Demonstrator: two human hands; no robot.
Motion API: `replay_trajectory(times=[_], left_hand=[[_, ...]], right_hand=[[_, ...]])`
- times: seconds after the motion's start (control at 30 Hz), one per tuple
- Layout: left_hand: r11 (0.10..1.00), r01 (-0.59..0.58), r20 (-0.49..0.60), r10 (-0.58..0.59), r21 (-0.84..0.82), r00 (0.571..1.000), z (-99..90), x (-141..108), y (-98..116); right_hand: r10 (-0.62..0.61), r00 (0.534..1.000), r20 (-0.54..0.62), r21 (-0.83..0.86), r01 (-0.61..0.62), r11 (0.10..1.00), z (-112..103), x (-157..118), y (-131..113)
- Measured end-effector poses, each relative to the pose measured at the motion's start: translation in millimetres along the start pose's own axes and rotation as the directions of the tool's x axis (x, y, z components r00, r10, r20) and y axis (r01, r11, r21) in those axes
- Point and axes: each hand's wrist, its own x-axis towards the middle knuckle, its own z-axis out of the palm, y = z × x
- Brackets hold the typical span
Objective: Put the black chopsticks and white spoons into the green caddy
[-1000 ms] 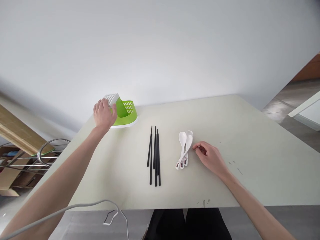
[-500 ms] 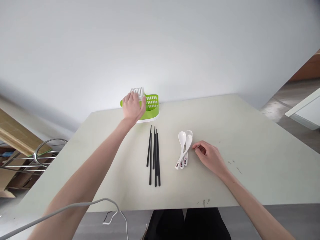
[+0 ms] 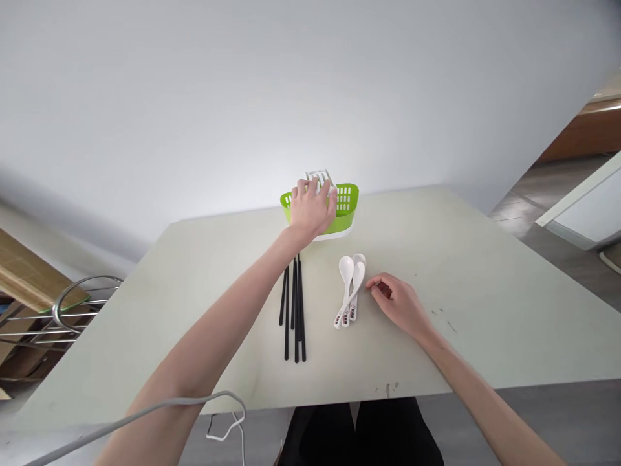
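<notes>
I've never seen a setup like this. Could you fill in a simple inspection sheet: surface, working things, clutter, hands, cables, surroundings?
Surface: pale table with dark marks near its front edge.
Working things: green basket with a white slotted piece, near the wall; black chopsticks and three white spoons lying nearer the person.
Clutter: metal rack and cardboard beyond the table's left side.
Hands: left hand grips the basket's top; right hand, loosely curled, is beside the spoons, contact unclear.
Cables: grey cable crosses the view in front of the left forearm.
Surroundings: plain wall behind the table.
</notes>
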Motion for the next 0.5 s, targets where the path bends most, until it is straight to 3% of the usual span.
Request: replay_trajectory(times=[0.17,0.3,0.4,0.5], left_hand=[[0.998,-0.044,0.009,0.044,-0.05,0.999,2.4,-5.0,-10.1],[0.986,-0.071,-0.169,0.045,-0.152,0.985,7.7,-22.1,-35.8],[0.967,-0.009,-0.296,-0.069,-0.254,0.953,13.5,-39.3,-65.4],[0.906,0.116,-0.291,-0.249,-0.407,0.924,21.4,-61.0,-99.3]], right_hand=[[-0.005,1.0,0.003,0.002,0.005,1.0,0.7,1.6,3.5],[-0.014,1.0,-0.003,-0.002,0.014,1.0,1.6,2.0,4.7],[-0.011,1.0,-0.003,-0.007,0.011,1.0,2.1,1.8,5.2],[-0.009,1.0,-0.004,-0.009,0.009,1.0,2.2,1.5,6.0]])
